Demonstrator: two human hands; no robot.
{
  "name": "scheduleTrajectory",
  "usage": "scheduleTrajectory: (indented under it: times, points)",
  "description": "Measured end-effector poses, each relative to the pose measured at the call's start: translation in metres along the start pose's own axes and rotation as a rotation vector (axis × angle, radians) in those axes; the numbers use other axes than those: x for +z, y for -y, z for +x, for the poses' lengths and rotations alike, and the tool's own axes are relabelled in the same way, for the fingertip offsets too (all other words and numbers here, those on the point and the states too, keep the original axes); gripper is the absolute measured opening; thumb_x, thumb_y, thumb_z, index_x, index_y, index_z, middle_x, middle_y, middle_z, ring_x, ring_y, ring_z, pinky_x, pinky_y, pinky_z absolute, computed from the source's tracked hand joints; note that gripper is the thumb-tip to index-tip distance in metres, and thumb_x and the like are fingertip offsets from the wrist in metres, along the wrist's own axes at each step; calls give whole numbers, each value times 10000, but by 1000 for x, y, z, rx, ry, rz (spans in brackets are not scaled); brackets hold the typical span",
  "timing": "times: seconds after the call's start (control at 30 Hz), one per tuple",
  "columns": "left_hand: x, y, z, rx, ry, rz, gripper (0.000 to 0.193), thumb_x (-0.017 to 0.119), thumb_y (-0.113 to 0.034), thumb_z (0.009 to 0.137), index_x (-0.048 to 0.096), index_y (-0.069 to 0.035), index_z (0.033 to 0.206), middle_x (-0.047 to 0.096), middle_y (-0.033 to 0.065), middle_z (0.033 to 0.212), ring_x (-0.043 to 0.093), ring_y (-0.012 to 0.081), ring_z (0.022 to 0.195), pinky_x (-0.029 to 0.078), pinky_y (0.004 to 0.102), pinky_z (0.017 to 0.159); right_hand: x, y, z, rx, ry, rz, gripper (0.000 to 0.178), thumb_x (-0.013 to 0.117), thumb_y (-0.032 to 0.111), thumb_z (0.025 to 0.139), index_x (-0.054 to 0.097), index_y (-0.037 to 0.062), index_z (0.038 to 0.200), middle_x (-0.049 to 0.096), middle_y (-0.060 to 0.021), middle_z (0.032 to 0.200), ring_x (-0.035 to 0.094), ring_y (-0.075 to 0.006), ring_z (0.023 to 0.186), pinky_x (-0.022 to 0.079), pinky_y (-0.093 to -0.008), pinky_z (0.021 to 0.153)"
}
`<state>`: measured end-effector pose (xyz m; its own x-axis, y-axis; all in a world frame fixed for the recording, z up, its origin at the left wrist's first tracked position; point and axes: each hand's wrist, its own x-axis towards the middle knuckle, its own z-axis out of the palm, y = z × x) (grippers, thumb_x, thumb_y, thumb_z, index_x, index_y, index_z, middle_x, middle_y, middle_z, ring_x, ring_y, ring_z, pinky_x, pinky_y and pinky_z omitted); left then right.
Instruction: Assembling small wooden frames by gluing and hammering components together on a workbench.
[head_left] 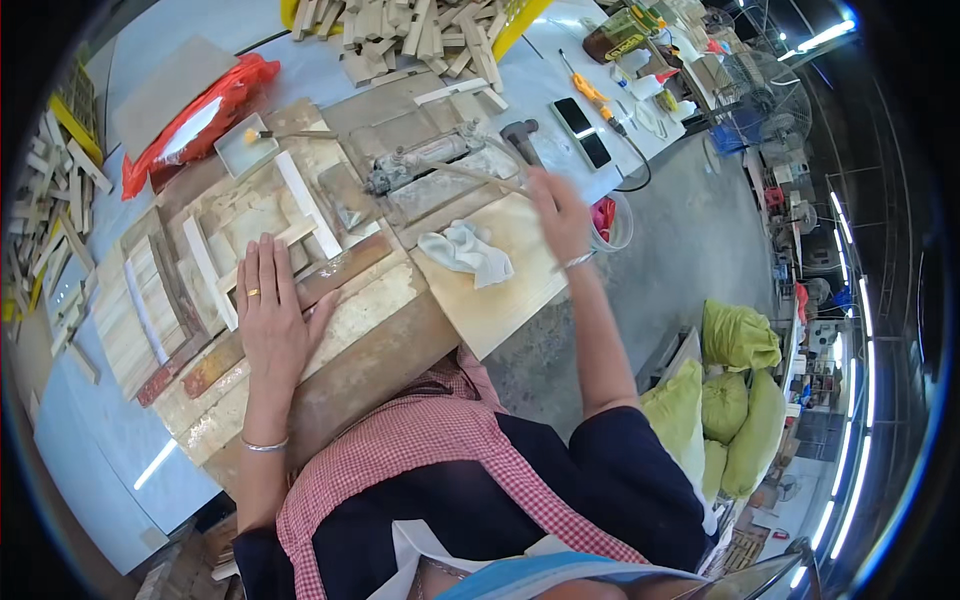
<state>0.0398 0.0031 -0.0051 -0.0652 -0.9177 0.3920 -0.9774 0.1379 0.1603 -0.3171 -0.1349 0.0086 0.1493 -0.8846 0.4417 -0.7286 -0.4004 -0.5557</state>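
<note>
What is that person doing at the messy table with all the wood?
A person sits at a wooden workbench covered with wood strips. Their left hand lies flat on the bench, pressing on a long wooden strip. Their right hand reaches up toward a metal tool with a hose at the back of the bench. A white rag lies between the hands.

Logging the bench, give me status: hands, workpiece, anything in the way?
Left hand flat on wooden board. Right hand open, reaching toward pneumatic tool. White cloth lies between them.

Grey concrete floor point(690, 240), green sacks point(738, 335), strip lights point(826, 36), cluttered white workbench point(540, 75).
</note>
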Motion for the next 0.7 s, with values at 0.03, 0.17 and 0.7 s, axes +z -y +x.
scheduleTrajectory:
  times: [0.03, 0.17, 0.7]
  points:
    - [11, -72, 5, -70, -22, -53, 787, 673, -421, 799, 396, 85, 1335, 400, 242, 1396, 370, 385, 1308, 278, 476, 1103, -70, -53, 34, 66, -53, -76, 254, 684, 253, 802, 701, 118, 1016, 678, -121, 910, 643, -290, 913, 491, -362, 851]
    - [2, -60, 13, -33, 0, -22, 788, 672, -422, 791, 402, 83, 1332, 412, 241, 1380, 373, 381, 1306, 283, 473, 1100, -55, -137, 66, 351, 311, -336, 311, 676, 287, 801, 676, 110, 1056, 670, -152, 941, 629, -310, 979, 484, -390, 875]
    - [2, -58, 7, -68, 25, -40, 799, 653, -448, 794, 381, 14, 1388, 421, 156, 1399, 363, 332, 1317, 286, 458, 1104, -67, 12, 49, 50, 162, -145, 260, 521, 266, 960, 557, 35, 1073, 644, -149, 762, 635, -260, 662, 472, -359, 584]
